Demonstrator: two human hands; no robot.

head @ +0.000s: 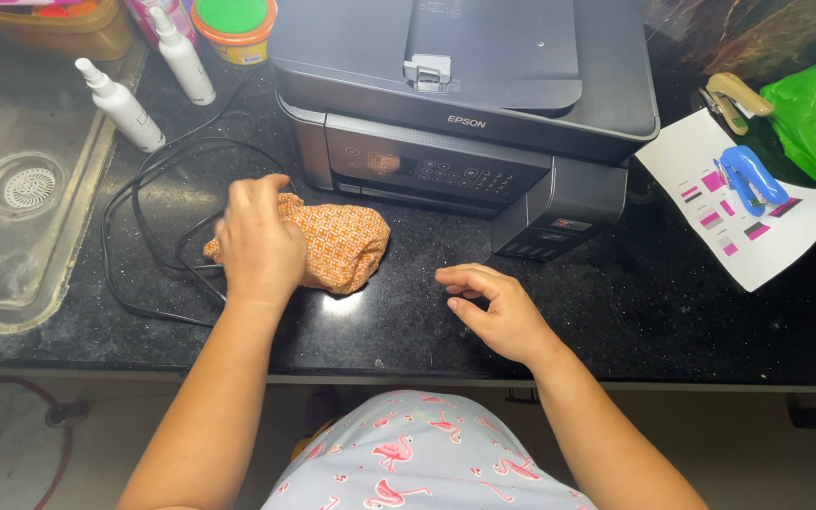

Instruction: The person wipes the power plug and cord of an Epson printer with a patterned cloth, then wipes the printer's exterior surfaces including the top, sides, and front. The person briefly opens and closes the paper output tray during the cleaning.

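The left hand (pixel 257 247) presses down on a crumpled orange patterned cloth (pixel 337 247), fingers curled over its near end, on the black speckled bench (pixel 672 312) just in front of the dark printer (pixel 469 104). The right hand (pixel 495 307) rests empty on the bench in front of the printer, fingers loosely bent and holding nothing. A black cable (pixel 139 236) loops just left of the cloth, touching or running under its edge. Wiping well here likely means keeping the palm flat on the cloth, stroking away from the printer, and steering clear of the cable so it does not snag. A printed test sheet (pixel 710 203) with a blue stapler (pixel 750 178) lies right of the printer.
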